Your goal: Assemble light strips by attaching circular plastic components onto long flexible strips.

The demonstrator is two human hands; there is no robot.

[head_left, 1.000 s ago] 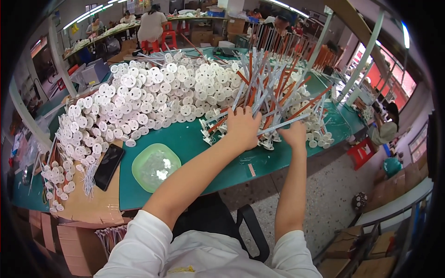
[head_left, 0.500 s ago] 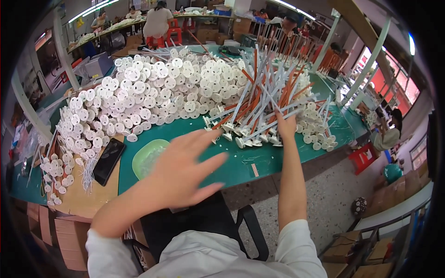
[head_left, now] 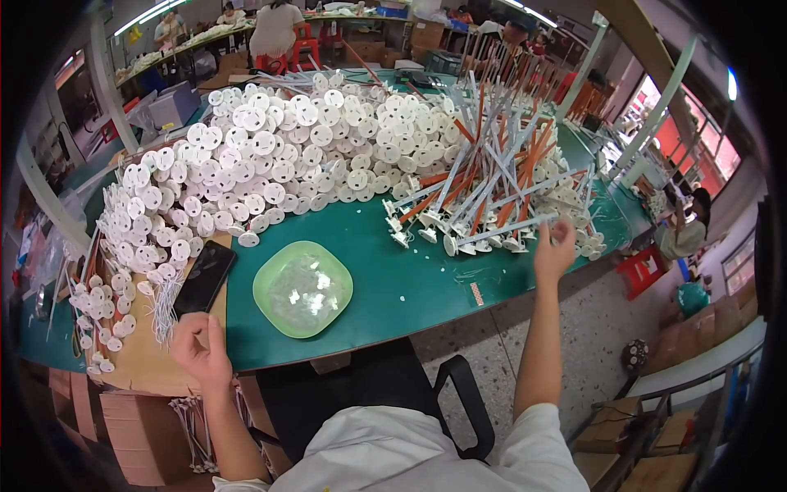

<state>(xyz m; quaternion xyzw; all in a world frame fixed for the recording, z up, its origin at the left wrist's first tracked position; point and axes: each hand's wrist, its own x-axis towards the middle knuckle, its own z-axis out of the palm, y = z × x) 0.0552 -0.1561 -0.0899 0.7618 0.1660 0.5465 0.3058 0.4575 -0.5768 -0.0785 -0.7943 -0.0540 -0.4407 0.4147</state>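
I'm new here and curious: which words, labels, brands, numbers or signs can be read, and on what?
No text can be read.
White discs: dark marks, too small to make out.
Red-and-white strip: markings too small to read.
Black phone: no words visible.

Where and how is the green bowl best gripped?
Probably pinch the left rim of the green bowl, coming in from the left with the left hand: the bowl sits upright, its rim stands clear of the shiny contents, and bare tabletop borders that side.
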